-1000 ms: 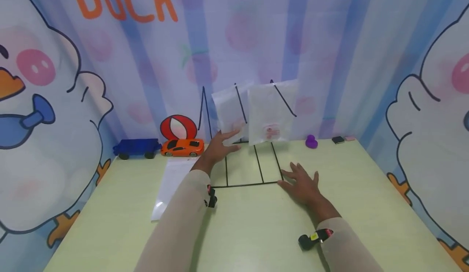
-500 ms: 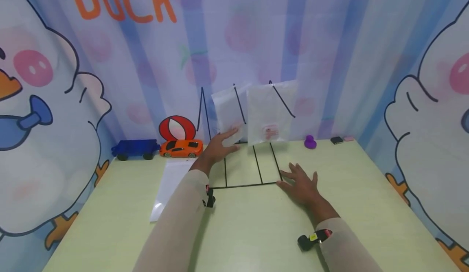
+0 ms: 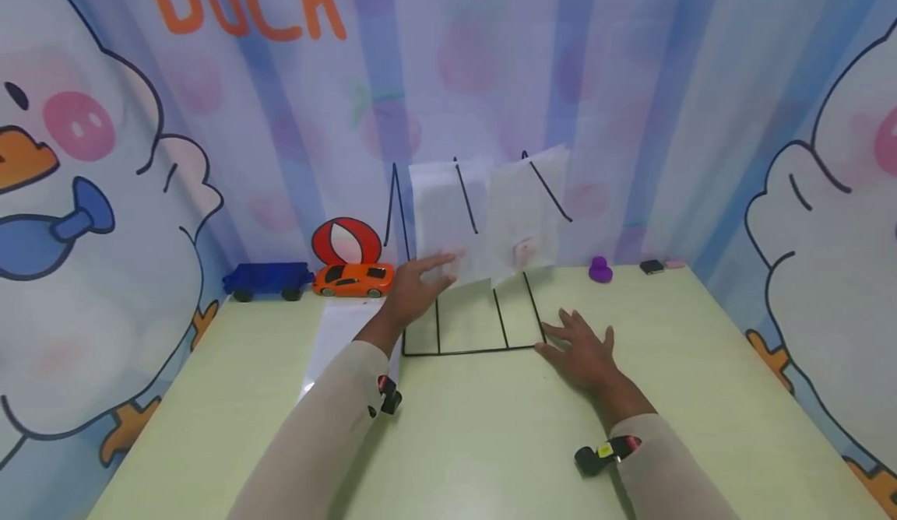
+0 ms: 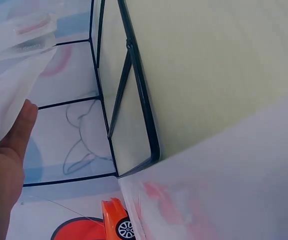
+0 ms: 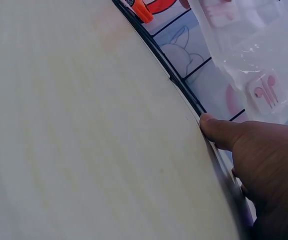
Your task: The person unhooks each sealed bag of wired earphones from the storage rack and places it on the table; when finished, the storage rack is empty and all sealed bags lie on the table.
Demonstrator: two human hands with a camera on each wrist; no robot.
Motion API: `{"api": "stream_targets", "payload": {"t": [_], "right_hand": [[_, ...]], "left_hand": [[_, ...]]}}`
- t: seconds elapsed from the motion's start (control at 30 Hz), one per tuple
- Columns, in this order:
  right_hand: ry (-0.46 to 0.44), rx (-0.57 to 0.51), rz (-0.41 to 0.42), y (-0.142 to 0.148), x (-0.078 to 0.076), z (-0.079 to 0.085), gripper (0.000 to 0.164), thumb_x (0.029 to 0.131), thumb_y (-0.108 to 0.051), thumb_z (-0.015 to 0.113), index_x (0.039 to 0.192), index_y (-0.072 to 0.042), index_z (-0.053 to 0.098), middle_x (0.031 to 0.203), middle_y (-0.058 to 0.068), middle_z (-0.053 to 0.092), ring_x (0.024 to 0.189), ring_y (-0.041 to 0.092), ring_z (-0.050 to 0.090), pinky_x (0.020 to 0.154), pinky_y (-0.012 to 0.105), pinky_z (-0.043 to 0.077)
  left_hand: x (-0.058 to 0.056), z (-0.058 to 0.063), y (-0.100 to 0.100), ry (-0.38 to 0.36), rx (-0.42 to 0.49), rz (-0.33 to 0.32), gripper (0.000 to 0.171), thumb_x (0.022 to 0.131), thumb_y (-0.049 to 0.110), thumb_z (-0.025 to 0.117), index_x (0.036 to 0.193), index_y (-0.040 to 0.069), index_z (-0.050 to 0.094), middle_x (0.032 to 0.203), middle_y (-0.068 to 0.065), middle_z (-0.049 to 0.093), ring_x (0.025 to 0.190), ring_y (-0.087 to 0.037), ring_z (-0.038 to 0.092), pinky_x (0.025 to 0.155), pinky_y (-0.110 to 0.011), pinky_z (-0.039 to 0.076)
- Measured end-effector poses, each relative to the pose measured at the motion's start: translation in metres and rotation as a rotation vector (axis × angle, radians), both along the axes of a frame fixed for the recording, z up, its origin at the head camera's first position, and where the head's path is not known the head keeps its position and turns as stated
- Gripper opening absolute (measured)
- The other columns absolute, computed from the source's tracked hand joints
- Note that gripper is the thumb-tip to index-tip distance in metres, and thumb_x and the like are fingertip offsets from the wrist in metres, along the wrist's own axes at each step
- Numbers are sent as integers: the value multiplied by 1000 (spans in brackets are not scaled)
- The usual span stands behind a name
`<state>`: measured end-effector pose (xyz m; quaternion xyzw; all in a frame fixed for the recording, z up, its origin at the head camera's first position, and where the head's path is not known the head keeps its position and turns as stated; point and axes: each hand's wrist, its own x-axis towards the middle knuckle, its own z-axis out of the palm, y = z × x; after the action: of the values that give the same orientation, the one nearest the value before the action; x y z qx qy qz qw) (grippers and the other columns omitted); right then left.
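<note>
A black wire rack (image 3: 473,351) stands at the back of the table, two translucent white bags hanging from its hooks. My left hand (image 3: 409,294) pinches the lower part of the left bag (image 3: 441,201), thumb in front and fingers behind in the left wrist view. Beside it hangs the right bag (image 3: 518,209), slightly tilted; the right wrist view shows a small case with pink earphones (image 5: 266,92) in it. My right hand (image 3: 585,356) grips the rack's front right corner, its thumb on the base bar and the other fingers partly hidden.
An orange toy car (image 3: 353,279) and a blue toy wagon (image 3: 269,281) stand at the back left. A white plastic sheet or bag (image 3: 339,329) lies under my left forearm. Back right are a purple figure (image 3: 599,269), a black block (image 3: 652,268) and a pink block (image 3: 674,265).
My left hand has drawn back slightly and now the left bag faces forward, hanging wider and lower. The right bag has tilted. My right hand stays at the rack's corner.
</note>
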<state>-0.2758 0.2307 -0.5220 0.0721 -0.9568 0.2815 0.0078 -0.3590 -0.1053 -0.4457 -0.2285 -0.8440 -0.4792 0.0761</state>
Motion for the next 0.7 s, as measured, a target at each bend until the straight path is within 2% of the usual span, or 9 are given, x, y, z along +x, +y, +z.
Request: {"api": "stream_targets", "payload": {"t": [0.13,0.2,0.37,0.53,0.7], "right_hand": [[0,-3,6,1,1,0,59,110,-52,59,158,-18,59,179,19,28,170,45,14,125,84,-14],[3,-2,4,2,2,0,59,110,-52,59,158,-18,59,179,20,29,170,45,15,125,84,-13],[2,1,1,0,3,-2,58,110,-50,59,157,-17,60,179,20,30,170,46,16,125,85,-11],[5,-12,6,0,2,0,59,110,-50,60,158,-17,59,179,20,29,170,46,15,125,84,-13],[-1,8,1,0,2,2,58,110,-49,60,157,-16,59,179,21,30,169,47,16,125,85,-11]], "left_hand": [[9,-1,2,53,56,37,40,103,20,77,143,22,74,154,-4,67,154,-27,55,124,-54,49],[13,-1,3,82,77,35,38,103,17,77,141,20,75,151,-5,69,152,-28,57,122,-54,51],[25,0,-1,136,68,37,36,102,16,78,138,19,77,147,-5,73,147,-27,63,118,-52,54],[38,7,-4,192,61,49,36,100,13,79,136,15,78,141,-7,76,142,-32,67,113,-54,58],[54,13,-5,159,42,60,35,101,16,79,137,15,78,141,-9,76,140,-32,68,110,-53,60]]}}
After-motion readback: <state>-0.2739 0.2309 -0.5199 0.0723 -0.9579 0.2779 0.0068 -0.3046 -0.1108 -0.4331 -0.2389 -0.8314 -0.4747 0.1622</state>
